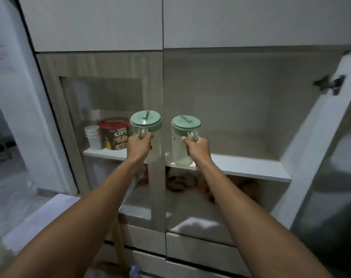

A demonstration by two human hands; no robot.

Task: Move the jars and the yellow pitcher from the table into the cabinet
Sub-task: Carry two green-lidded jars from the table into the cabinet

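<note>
Big cabinet (220, 93) ahead, right door (319, 157) swung open. White shelf (241, 166) inside. Two clear jars with green lids, held up at the shelf's near edge. Left jar (148, 137) in left hand (139, 146), right jar (183, 145) in right hand (197, 151), fingers wrapped tight on each handle. Red tub (114, 133) and paper cups (93, 137) far left.

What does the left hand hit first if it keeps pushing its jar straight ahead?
Probably the closed glass-panelled cabinet door: the left hand and its clear green-lidded jar appear lined up with that door's right edge, not the open bay. Depth is unclear.
</note>
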